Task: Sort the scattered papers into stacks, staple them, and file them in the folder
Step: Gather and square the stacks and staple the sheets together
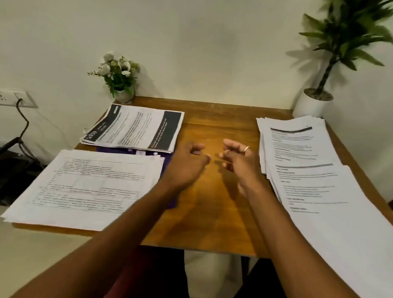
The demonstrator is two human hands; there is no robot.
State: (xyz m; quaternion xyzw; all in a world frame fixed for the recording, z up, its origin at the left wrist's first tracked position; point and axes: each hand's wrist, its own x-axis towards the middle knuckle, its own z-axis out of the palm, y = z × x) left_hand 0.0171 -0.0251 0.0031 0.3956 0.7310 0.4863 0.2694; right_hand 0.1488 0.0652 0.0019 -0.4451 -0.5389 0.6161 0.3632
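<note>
Several paper stacks lie on the wooden table [210, 207]. A stack with black bands [134, 127] sits at the back left. A white stack with printed tables [89, 188] lies at the front left, partly over a purple folder [166, 167]. At the right, a back stack [295, 141] and a front stack [330, 203] overlap. My left hand [187, 162] and my right hand [238, 158], with a ring on it, hover over the bare middle of the table. Their fingers hang loosely curled and hold nothing. No stapler is in view.
A small pot of white flowers [119, 79] stands at the table's back left corner. A tall plant in a white pot [313, 103] stands at the back right. A wall socket with a cable [16, 98] and a dark chair [5, 171] are to the left.
</note>
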